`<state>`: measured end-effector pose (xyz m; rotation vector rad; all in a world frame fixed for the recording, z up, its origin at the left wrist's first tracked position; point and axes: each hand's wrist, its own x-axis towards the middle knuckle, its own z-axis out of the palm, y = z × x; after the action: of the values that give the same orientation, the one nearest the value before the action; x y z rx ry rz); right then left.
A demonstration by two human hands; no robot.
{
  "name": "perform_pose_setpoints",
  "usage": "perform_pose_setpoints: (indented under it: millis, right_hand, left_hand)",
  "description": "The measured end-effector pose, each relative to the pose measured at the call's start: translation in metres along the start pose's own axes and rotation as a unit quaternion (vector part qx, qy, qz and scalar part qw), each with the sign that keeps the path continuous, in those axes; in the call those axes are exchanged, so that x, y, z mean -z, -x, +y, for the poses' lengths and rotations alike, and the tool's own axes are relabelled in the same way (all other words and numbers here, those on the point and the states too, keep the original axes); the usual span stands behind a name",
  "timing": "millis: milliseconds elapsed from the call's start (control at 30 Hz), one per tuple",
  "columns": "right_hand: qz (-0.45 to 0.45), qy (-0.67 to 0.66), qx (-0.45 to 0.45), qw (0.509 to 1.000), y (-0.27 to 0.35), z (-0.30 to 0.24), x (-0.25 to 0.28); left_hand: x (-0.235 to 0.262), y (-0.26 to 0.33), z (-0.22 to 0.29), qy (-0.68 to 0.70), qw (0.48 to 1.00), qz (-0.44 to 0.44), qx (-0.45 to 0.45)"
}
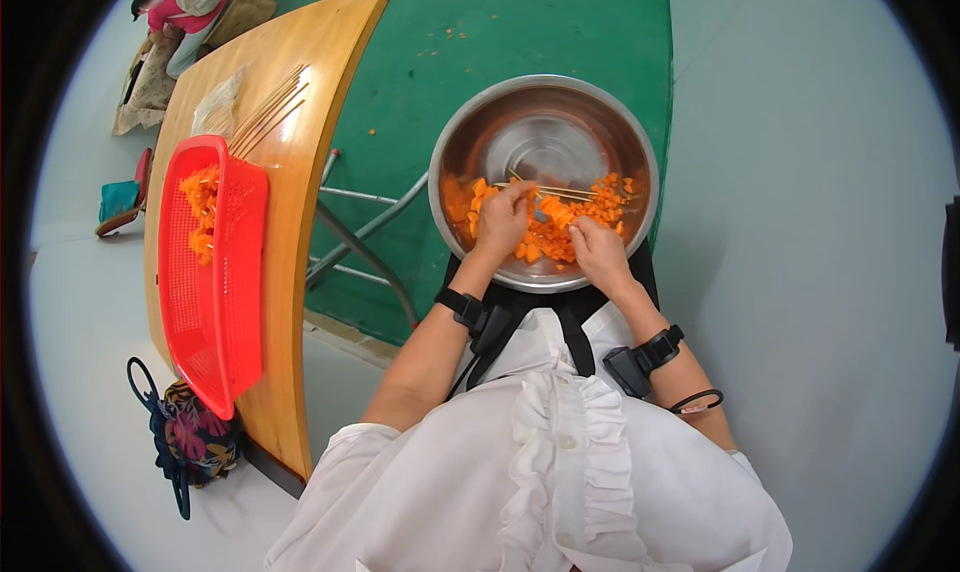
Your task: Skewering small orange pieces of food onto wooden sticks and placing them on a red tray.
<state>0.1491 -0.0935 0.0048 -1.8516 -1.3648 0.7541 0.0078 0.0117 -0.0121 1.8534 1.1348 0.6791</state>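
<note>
Working inside a steel bowl [455,142] on the lap: left hand [503,222] fingers pinched shut on a thin wooden skewer [560,189]; right hand [598,250] fingers closed over orange cubes [560,227] just below it. Judgement: cubes soft, damp, slippery; skewer light, stiff, brittle — grip near its end. Spare skewers and red basket [215,312] well left, on the table [300,122].

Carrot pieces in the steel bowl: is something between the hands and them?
Nothing visible is. The left hand and right hand are both inside the bowl, directly among the carrot pieces. Thin skewers lie just beyond the fingers, not blocking them.
</note>
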Motion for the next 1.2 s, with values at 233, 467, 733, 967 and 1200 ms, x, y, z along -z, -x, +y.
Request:
perform_pose_setpoints:
  millis: [233,467,733,967,1200]
  right_hand:
    - [0.008,0.033,-0.015,0.999,0.002,0.005,-0.005]
    - [0.047,-0.043,0.013,0.998,-0.005,0.0,0.005]
    - [0.087,-0.199,-0.048,0.975,-0.01,-0.001,0.019]
    - [0.043,-0.17,-0.071,0.982,-0.001,-0.005,0.02]
    - [0.057,-0.134,-0.043,0.988,-0.003,0.0,0.015]
  left_hand:
    - [-0.007,0.003,-0.005,0.118,0.991,-0.04,-0.04]
    - [0.002,-0.002,0.01,-0.016,0.995,0.064,-0.07]
    - [0.009,-0.007,-0.005,-0.217,0.973,0.081,-0.009]
    - [-0.001,0.002,0.001,-0.319,0.941,0.044,-0.102]
    - [-0.001,0.0,0.001,-0.314,0.935,0.055,-0.157]
